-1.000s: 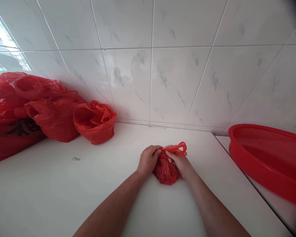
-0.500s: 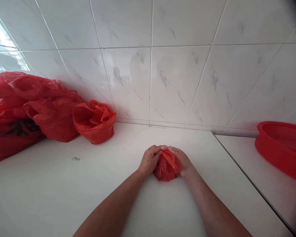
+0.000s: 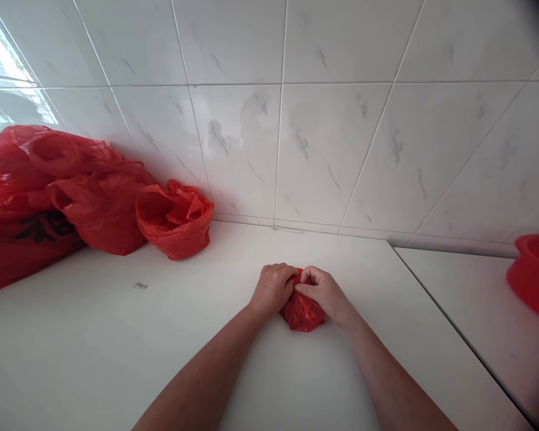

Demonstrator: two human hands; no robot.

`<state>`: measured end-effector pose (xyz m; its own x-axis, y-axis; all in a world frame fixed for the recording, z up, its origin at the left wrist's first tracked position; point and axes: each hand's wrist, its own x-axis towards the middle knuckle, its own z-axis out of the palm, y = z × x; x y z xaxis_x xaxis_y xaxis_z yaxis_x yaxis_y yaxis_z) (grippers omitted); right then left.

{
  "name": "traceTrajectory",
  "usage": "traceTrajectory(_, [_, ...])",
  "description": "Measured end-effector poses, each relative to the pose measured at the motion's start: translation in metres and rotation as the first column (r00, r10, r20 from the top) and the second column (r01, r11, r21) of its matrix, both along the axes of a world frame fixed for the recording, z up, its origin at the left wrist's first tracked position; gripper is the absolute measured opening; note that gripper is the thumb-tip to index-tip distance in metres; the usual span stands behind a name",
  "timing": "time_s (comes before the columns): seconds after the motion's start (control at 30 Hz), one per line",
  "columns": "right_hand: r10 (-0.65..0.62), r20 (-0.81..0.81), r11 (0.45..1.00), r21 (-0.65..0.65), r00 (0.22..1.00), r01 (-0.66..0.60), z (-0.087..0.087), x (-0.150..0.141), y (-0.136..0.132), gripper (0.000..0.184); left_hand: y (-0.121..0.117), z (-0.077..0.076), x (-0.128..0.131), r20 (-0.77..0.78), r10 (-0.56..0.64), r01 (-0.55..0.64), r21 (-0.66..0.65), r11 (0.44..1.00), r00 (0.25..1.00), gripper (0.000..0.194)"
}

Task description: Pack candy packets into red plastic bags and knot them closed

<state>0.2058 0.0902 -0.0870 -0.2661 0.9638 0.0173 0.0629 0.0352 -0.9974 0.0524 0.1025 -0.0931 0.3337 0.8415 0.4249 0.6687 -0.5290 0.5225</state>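
A small red plastic bag [image 3: 302,313], bunched up, rests on the white tabletop [image 3: 197,323] between my hands. My left hand [image 3: 273,287] wraps round its left side and top, fingers closed on the plastic. With thumb and forefinger my right hand [image 3: 323,292] pinches the gathered top of the bag from the right. Whatever lies inside the bag is hidden by the plastic.
At the left stand a large red bag [image 3: 18,251] with black lettering, a tied red bag [image 3: 110,209] and an open red bag [image 3: 175,230]. A red round basket [image 3: 532,281] is at the right, beyond a seam. Behind rises a tiled wall [image 3: 233,149].
My right hand has come from cupping the bag's right side to pinching its top. The bag's top is now gathered tighter. The view has shifted slightly, and the red basket sits further right.
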Motion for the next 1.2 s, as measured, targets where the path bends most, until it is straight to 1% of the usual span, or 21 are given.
traceTrajectory(0.07, [-0.002, 0.079, 1.000, 0.031, 0.997, -0.001, 0.001, 0.000, 0.000, 0.012, 0.000, 0.000, 0.000, -0.037, 0.050, -0.050, 0.018, 0.999, 0.998, 0.018])
traceTrajectory(0.13, [-0.027, 0.129, 0.997, 0.069, 0.991, 0.018, 0.000, 0.000, 0.000, 0.008, 0.000, 0.000, 0.000, -0.040, 0.068, -0.068, 0.016, 0.998, 0.997, 0.016])
traceTrajectory(0.23, [-0.110, 0.160, 0.987, 0.131, 0.981, 0.089, -0.005, -0.002, 0.003, 0.010, -0.001, -0.001, 0.001, -0.035, 0.077, -0.077, 0.000, 0.997, 0.996, 0.012])
traceTrajectory(0.3, [-0.161, 0.156, 0.980, 0.144, 0.975, 0.139, -0.008, -0.004, 0.005, 0.013, -0.001, -0.001, 0.001, -0.033, 0.080, -0.081, -0.017, 0.997, 0.996, 0.011])
traceTrajectory(0.4, [-0.221, 0.154, 0.969, 0.149, 0.963, 0.198, -0.012, -0.007, 0.005, 0.013, -0.001, -0.001, 0.001, -0.031, 0.076, -0.077, -0.042, 0.996, 0.997, 0.013])
traceTrajectory(0.47, [-0.270, 0.170, 0.955, 0.176, 0.948, 0.240, -0.014, -0.008, 0.005, 0.010, -0.002, -0.001, 0.001, -0.030, 0.062, -0.064, -0.057, 0.996, 0.998, 0.015])
traceTrajectory(0.57, [-0.347, 0.233, 0.929, 0.223, 0.909, 0.297, -0.016, -0.010, 0.004, 0.007, -0.004, -0.001, 0.003, -0.010, 0.039, -0.039, -0.086, 0.996, 0.999, 0.019])
traceTrajectory(0.67, [-0.371, 0.285, 0.922, 0.226, 0.884, 0.315, -0.017, -0.010, 0.005, 0.010, -0.006, -0.002, 0.005, 0.021, 0.024, -0.023, -0.086, 0.996, 0.999, 0.020])
traceTrajectory(0.73, [-0.342, 0.266, 0.934, 0.198, 0.901, 0.297, -0.015, -0.009, 0.006, 0.012, -0.007, -0.002, 0.004, 0.031, 0.010, -0.009, -0.051, 0.999, 0.999, 0.018])
traceTrajectory(0.77, [-0.313, 0.231, 0.945, 0.174, 0.921, 0.277, -0.014, -0.007, 0.006, 0.014, -0.006, -0.002, 0.003, 0.029, 0.002, -0.001, -0.027, 1.000, 1.000, 0.017])
traceTrajectory(0.87, [-0.182, 0.032, 0.982, 0.055, 0.983, 0.180, -0.011, -0.001, 0.008, 0.016, -0.005, -0.002, 0.000, -0.009, -0.010, 0.010, 0.037, 0.999, 1.000, 0.018])
traceTrajectory(0.93, [-0.138, -0.098, 0.990, -0.042, 0.986, 0.135, -0.010, 0.002, 0.008, 0.016, -0.004, -0.001, -0.002, -0.039, -0.015, 0.018, 0.057, 0.998, 0.999, 0.020])
traceTrajectory(1.0, [-0.158, -0.159, 0.982, -0.126, 0.975, 0.138, -0.010, 0.004, 0.009, 0.018, -0.005, 0.000, -0.002, -0.033, -0.023, 0.025, 0.061, 0.998, 0.999, 0.016])
traceTrajectory(1.07, [-0.197, -0.182, 0.971, -0.171, 0.963, 0.166, -0.011, 0.005, 0.010, 0.016, -0.007, 0.002, 0.000, -0.003, -0.042, 0.042, 0.063, 0.997, 0.999, 0.013])
traceTrajectory(1.2, [-0.260, -0.202, 0.955, -0.196, 0.944, 0.221, -0.014, 0.008, 0.016, 0.015, -0.013, 0.003, 0.008, -0.013, -0.121, 0.122, 0.083, 0.989, 0.993, 0.023])
